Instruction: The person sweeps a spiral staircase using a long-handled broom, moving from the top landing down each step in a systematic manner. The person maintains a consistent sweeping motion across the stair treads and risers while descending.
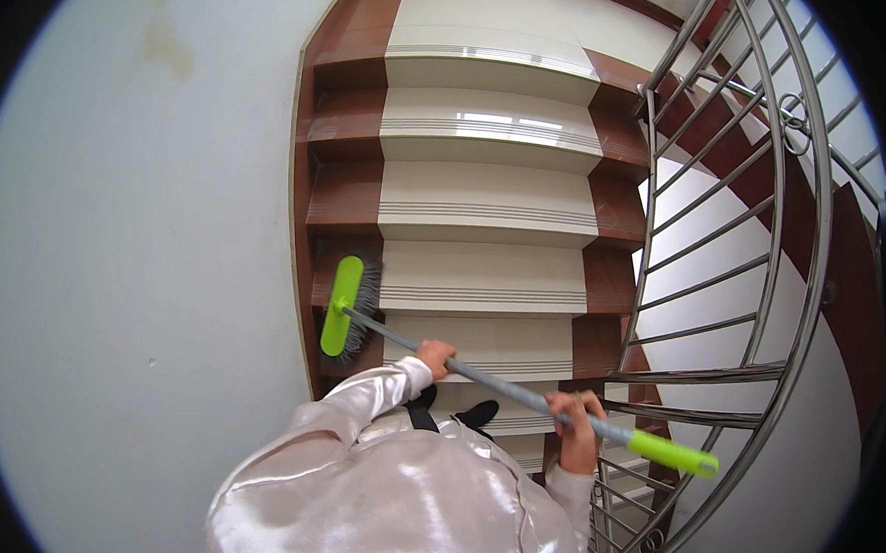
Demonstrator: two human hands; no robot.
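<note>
A broom with a bright green head (343, 304), grey bristles and a grey pole lies slantwise across the lower middle of the view. My left hand (436, 358) is closed around the pole on the side toward the head. Farther up the pole, just short of the green end grip (674, 452), my right hand (577, 423) holds it. The head is at the left edge of the stairs, over the dark red-brown border tiles near the wall. Its bristles face right, toward the cream treads (480, 267).
On the left a pale wall (134, 255) runs alongside the steps. A stainless steel railing (772, 184) bounds the right side, close to the broom's grip end. Black shoes (480, 413) stand on a step below my hands. More stairs show beyond the railing.
</note>
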